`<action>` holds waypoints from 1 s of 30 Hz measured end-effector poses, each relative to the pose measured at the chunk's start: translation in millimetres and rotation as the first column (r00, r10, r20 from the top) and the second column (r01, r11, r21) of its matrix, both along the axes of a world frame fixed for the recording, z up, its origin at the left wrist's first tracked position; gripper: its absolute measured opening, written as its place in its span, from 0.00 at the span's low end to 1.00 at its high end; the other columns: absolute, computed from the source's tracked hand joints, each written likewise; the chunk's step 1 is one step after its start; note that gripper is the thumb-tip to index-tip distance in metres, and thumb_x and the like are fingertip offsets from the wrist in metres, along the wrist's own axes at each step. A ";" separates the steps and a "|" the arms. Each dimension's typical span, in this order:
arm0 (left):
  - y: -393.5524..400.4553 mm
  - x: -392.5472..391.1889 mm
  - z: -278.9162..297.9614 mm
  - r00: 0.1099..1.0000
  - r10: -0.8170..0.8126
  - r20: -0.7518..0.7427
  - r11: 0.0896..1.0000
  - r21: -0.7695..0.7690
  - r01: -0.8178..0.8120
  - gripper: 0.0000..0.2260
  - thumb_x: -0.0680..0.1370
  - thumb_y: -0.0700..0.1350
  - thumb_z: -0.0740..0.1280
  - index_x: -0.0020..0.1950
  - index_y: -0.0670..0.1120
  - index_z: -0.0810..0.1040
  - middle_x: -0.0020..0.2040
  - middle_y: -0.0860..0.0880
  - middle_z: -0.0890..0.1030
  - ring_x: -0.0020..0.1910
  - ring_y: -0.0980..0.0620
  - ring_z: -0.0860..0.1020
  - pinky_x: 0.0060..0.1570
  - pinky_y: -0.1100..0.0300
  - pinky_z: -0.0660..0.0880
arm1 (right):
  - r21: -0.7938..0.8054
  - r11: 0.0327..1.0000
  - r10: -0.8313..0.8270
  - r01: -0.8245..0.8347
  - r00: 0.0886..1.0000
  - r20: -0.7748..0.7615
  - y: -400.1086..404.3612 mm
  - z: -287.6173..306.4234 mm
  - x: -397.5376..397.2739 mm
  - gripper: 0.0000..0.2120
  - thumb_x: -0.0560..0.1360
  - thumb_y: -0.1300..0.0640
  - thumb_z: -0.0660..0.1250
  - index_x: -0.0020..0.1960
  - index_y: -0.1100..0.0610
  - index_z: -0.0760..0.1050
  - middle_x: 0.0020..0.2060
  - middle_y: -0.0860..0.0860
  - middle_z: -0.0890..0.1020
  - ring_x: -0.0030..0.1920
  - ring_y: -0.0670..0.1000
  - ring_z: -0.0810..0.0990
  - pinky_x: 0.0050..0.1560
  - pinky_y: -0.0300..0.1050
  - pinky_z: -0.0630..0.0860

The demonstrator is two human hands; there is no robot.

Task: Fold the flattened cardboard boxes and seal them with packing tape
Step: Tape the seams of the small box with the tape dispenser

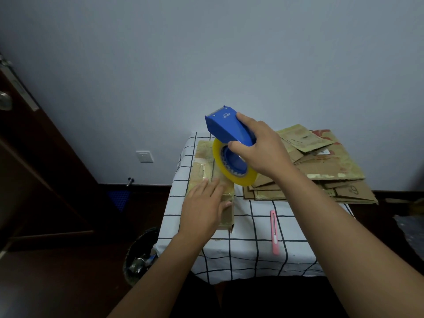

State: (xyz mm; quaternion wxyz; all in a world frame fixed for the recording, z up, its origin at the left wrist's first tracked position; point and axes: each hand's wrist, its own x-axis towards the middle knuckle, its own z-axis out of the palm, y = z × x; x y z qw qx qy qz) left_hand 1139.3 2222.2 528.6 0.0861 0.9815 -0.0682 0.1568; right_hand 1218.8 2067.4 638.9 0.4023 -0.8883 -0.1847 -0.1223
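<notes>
A folded cardboard box [206, 166] lies on the left side of the table, long and narrow, with glossy tape on its top. My left hand [204, 205] lies flat on the box's near end, fingers straight, pressing it down. My right hand [261, 148] grips a blue tape dispenser [227, 127] carrying a roll of yellowish packing tape [231, 168]. The dispenser is lifted above the box's far half, cutter end tilted up and away. The roll's lower edge hangs just over the box's right edge.
A stack of flattened cardboard boxes [321, 171] covers the table's right rear. A pink utility knife [274, 232] lies on the white grid-pattern tablecloth [252, 255] near the front. A waste bin [140, 255] stands on the floor at the left. A dark door [29, 157] is further left.
</notes>
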 end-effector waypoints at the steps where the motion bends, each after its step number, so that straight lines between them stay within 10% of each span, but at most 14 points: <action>1: 0.0 0.4 -1.2 1.000 0.002 0.023 1.000 -0.008 -0.001 0.17 0.75 0.53 0.72 0.60 0.47 0.80 0.65 0.46 0.79 0.66 0.42 0.76 0.64 0.49 0.72 | 0.002 1.000 -0.001 0.001 1.000 0.000 -0.1 -0.2 -0.2 0.33 0.74 0.44 0.68 0.76 0.42 0.62 0.58 0.49 0.74 0.56 0.50 0.74 0.55 0.48 0.74; 4: -0.6 2.8 -2.7 0.999 0.003 0.052 0.999 -0.038 -0.001 0.14 0.71 0.51 0.76 0.53 0.47 0.82 0.59 0.46 0.83 0.59 0.41 0.80 0.56 0.49 0.77 | -0.027 1.000 0.008 -0.008 1.000 0.008 0.7 0.9 -2.1 0.33 0.74 0.44 0.68 0.76 0.42 0.61 0.57 0.49 0.74 0.56 0.50 0.74 0.55 0.49 0.75; 10: 5.3 -9.1 11.0 0.994 -0.062 -0.089 0.996 -0.067 0.056 0.25 0.80 0.62 0.58 0.75 0.53 0.65 0.78 0.52 0.63 0.77 0.48 0.58 0.74 0.54 0.55 | -0.055 0.998 0.012 -0.011 1.000 0.025 3.5 1.6 -2.1 0.34 0.73 0.43 0.68 0.77 0.42 0.61 0.57 0.48 0.73 0.55 0.50 0.74 0.55 0.49 0.75; 21: 18.5 6.7 20.5 0.995 -0.088 -0.054 0.990 -0.111 0.082 0.19 0.79 0.60 0.63 0.65 0.54 0.79 0.67 0.55 0.77 0.62 0.49 0.74 0.58 0.56 0.67 | -0.079 0.997 0.014 -0.010 0.999 0.049 4.3 1.3 -1.8 0.33 0.74 0.43 0.67 0.77 0.42 0.61 0.57 0.47 0.73 0.54 0.49 0.73 0.52 0.46 0.73; 30: 15.2 11.0 -3.0 0.960 -0.107 0.258 0.994 0.046 0.098 0.19 0.78 0.61 0.59 0.53 0.49 0.83 0.53 0.52 0.84 0.47 0.49 0.79 0.45 0.55 0.73 | -0.107 0.994 0.021 -0.015 0.998 0.051 6.3 2.1 -2.0 0.33 0.74 0.43 0.67 0.77 0.42 0.60 0.57 0.47 0.73 0.54 0.50 0.73 0.53 0.48 0.75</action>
